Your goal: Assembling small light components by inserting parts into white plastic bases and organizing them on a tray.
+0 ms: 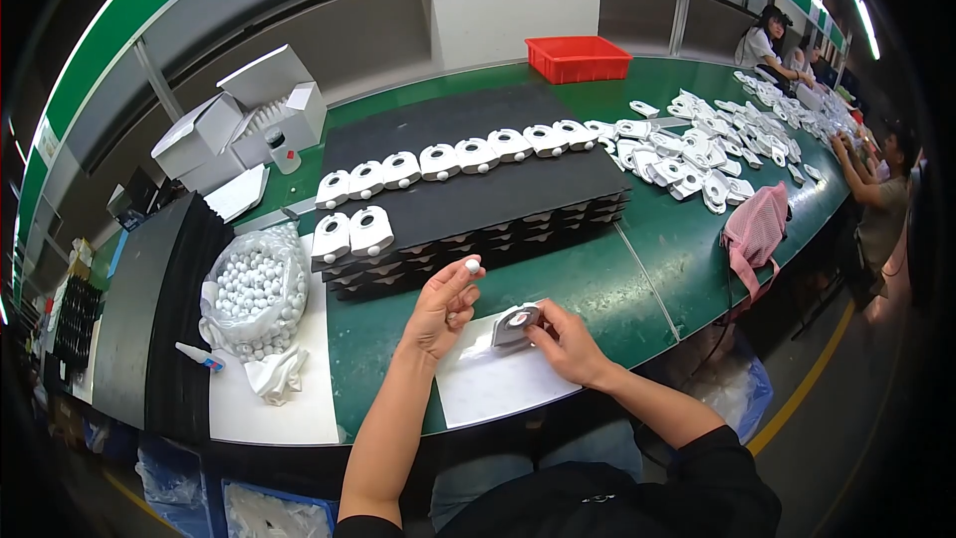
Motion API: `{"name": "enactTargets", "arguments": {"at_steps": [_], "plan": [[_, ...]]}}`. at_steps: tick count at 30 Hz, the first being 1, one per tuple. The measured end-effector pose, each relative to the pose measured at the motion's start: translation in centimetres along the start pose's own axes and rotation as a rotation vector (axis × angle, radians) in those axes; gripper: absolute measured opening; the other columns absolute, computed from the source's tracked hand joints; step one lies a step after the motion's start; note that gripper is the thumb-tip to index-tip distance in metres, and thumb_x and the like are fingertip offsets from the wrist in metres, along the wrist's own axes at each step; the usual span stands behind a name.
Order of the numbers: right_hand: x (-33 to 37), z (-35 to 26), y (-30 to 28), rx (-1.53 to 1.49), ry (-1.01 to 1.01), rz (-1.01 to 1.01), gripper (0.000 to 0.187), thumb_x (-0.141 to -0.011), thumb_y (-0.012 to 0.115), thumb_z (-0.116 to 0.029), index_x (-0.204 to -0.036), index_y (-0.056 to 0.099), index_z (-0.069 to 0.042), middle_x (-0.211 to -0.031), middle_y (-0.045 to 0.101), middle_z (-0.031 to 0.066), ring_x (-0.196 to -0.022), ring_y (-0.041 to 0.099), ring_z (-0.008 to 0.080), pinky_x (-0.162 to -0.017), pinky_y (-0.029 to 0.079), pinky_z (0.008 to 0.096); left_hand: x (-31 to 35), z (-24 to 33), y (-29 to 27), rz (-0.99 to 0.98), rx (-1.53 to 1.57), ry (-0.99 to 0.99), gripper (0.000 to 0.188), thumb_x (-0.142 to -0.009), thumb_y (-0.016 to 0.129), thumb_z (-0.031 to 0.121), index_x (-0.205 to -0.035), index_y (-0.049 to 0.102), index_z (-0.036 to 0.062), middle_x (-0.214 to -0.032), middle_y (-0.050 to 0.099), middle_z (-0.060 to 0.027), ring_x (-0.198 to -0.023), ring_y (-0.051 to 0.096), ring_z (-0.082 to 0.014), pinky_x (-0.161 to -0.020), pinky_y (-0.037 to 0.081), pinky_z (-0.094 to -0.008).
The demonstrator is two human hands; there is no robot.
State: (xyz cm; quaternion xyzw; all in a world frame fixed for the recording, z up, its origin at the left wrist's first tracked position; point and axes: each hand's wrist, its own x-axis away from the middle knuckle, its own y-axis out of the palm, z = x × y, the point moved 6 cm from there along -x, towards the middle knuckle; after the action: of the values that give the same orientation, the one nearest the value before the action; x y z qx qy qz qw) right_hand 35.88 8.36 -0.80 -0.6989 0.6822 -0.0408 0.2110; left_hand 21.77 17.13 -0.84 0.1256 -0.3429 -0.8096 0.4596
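My left hand (444,307) is raised over the bench and pinches a small white ball (473,266) between thumb and fingertips. To its right, my right hand (566,343) grips a white plastic housing (515,327) with a dark opening, tilted on edge just above a white sheet (498,387). Beyond my hands, a row of similar white housings (439,161) lies across a stack of black foam trays (478,229), with two more housings (370,230) nearer its left front edge. A clear plastic bag of white balls (257,284) lies left of the stack.
Loose white parts (687,149) heap at the right, near a pink bag (755,229) on the bench edge. A red bin (579,58) stands at the back. Glue bottle (200,357), clear bottle (283,151) and open white boxes (249,115) are left. Other people (881,174) sit far right.
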Motion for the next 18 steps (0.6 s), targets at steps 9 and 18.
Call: {"name": "enactTargets", "arguments": {"at_steps": [9,18], "plan": [[0.1,-1.4,1.0,0.189,-0.131,-0.105,0.015,-0.080,0.052,0.000,-0.094,0.050,-0.001,-0.083,0.052,0.0079,-0.069,0.052,0.0165,-0.061,0.041,0.0256,-0.1,-0.1,0.0,-0.058,0.007,0.021,0.028,-0.080,0.059,0.009,-0.108,0.052,0.0083,-0.094,0.055,-0.0020,-0.059,0.038,-0.0023,-0.037,0.023,-0.0111],[-0.6,0.8,-0.4,-1.046,0.263,-0.187,0.010,-0.089,0.047,-0.012,-0.099,0.046,-0.011,-0.106,0.053,0.0057,-0.096,0.051,0.0152,-0.082,0.041,0.0296,0.5,-0.4,1.0,-0.045,-0.108,-0.043,0.021,-0.084,0.055,0.017,-0.102,0.054,0.0058,-0.085,0.054,-0.0001,-0.059,0.039,-0.0019,-0.037,0.022,-0.0116]]}}
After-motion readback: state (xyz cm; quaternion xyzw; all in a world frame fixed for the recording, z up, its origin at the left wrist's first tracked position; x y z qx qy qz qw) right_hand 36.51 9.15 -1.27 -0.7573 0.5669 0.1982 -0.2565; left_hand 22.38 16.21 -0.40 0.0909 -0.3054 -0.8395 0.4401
